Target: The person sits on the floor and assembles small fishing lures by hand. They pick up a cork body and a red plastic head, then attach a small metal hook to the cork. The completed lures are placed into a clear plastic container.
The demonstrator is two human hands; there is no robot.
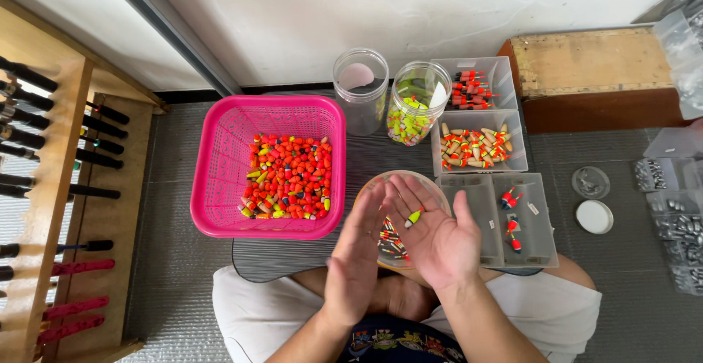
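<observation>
Right hand (433, 240) open palm-up cradling 1 small yellow-green float (413, 218), left hand (359, 249) flat, edge-on beside it, both above clear round tub (436, 193), pink basket (220, 187) of floats left.

You are looking at a bright, evenly lit scene under soft, diffuse light that seems to come from above, so shadows stay faint, with only a slight darkening beneath your right hand (432, 235) and left hand (359, 253). The pink basket (220, 180) shows strong, saturated colour without glare, while the clear jars (360, 88) carry small pale reflections on their rims. The centre is sharp; the wide lens bends lines towards the edges, where the wooden rack (44, 187) leans and softens slightly.
</observation>
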